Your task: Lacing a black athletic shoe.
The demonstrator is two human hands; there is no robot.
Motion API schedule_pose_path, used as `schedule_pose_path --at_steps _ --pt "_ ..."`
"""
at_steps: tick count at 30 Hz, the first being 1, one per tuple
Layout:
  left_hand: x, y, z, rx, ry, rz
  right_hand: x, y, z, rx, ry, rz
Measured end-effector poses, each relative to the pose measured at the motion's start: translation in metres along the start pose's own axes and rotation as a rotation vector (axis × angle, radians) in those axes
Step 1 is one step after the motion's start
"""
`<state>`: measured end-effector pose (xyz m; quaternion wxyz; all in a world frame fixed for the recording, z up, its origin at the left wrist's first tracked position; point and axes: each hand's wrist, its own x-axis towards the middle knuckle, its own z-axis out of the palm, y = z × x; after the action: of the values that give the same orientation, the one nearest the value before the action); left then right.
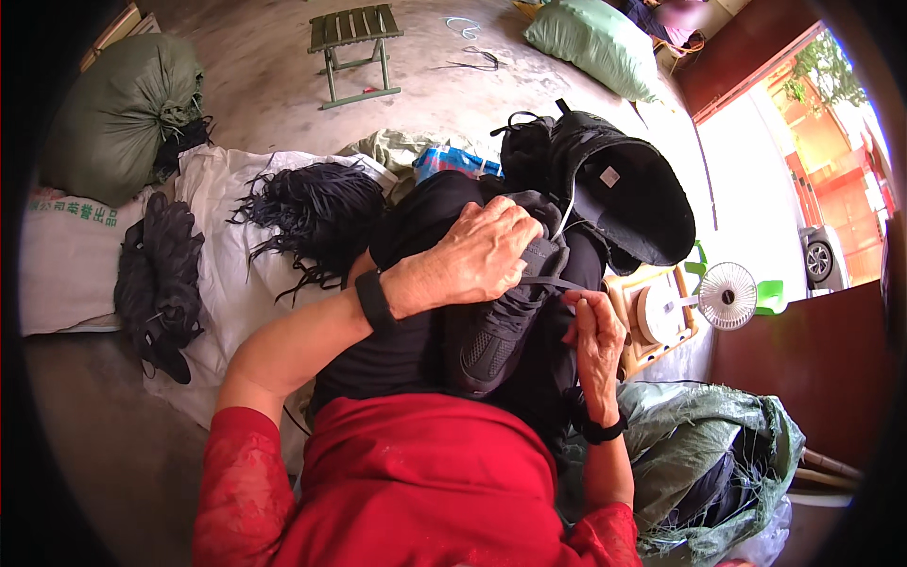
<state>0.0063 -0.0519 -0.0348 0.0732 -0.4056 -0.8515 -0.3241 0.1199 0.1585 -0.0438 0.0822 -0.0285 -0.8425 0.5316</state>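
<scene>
A black lace-up shoe lies across my lap, toe toward me, its mesh toe showing. My left hand is closed over the shoe's laced front; its fingertips are partly hidden, so what they pinch does not show. A flat dark shoelace runs sideways from the shoe beneath that hand to my right hand, whose thumb and forefinger pinch it beside the shoe. Just beyond the shoe rests a large black item with a wide round opening.
A thick bundle of black laces lies on a white sheet at left, near dark shoe uppers. Stuffed sacks and a folding stool stand farther off. At right are a small fan and an open green sack.
</scene>
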Motion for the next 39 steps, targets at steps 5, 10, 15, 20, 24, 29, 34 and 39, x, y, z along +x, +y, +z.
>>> schedule_pose_path --at_steps 5,10,15,20,24,29,34,39 --pt "0.005 -0.014 -0.006 -0.424 -0.071 -0.121 -0.004 0.005 0.004 0.052 0.051 -0.018" --pt "0.005 -0.008 0.006 -0.181 0.069 -0.022 -0.002 0.013 -0.012 0.365 -0.168 0.268" --pt "0.003 0.002 0.011 -0.098 -0.003 -0.048 0.033 0.033 -0.033 1.331 0.207 0.341" --pt "-0.004 0.001 0.002 -0.31 -0.025 -0.155 0.047 0.063 -0.015 1.21 0.028 0.37" --pt "0.007 -0.004 -0.004 -0.469 -0.118 -0.241 0.041 0.065 -0.02 1.24 -0.007 0.458" --pt "0.021 -0.002 -0.005 -0.15 -0.3 -0.222 0.029 0.052 -0.03 1.201 -0.029 0.418" --pt "0.024 0.008 0.0 0.153 -0.254 -0.042 0.012 0.041 -0.027 0.603 0.089 0.284" --pt "0.035 0.002 -0.004 0.011 -0.106 0.167 -0.01 0.023 -0.025 0.191 0.316 0.06"
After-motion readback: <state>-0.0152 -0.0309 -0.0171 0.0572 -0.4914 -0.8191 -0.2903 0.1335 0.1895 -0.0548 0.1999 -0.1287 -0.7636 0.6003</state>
